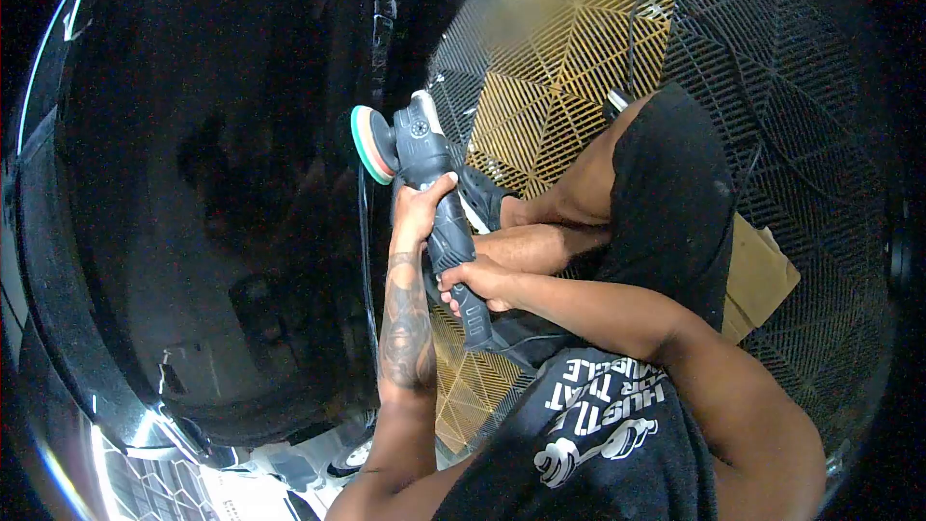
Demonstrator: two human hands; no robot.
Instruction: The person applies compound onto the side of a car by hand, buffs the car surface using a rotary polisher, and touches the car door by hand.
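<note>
A black car polisher (pixel 446 232) with a round backing plate and a layered foam pad (pixel 369 145) runs lengthwise between my two hands. My left hand (pixel 417 209) is closed around the front of its body, just behind the head, thumb across the top. My right hand (pixel 479 284) wraps the rear handle, fingers curled under it. The pad faces a glossy black car panel (pixel 222 183) on the left. It sits at the panel's near edge; whether it touches the paint I cannot tell.
Yellow and black slatted floor tiles (pixel 569 68) lie below. A dark cord (pixel 634 34) runs over them. Flattened cardboard (pixel 760 275) lies beside my bent legs (pixel 555 198). Bright hexagonal lights (pixel 159 482) and part of a white vehicle (pixel 309 458) show at lower left.
</note>
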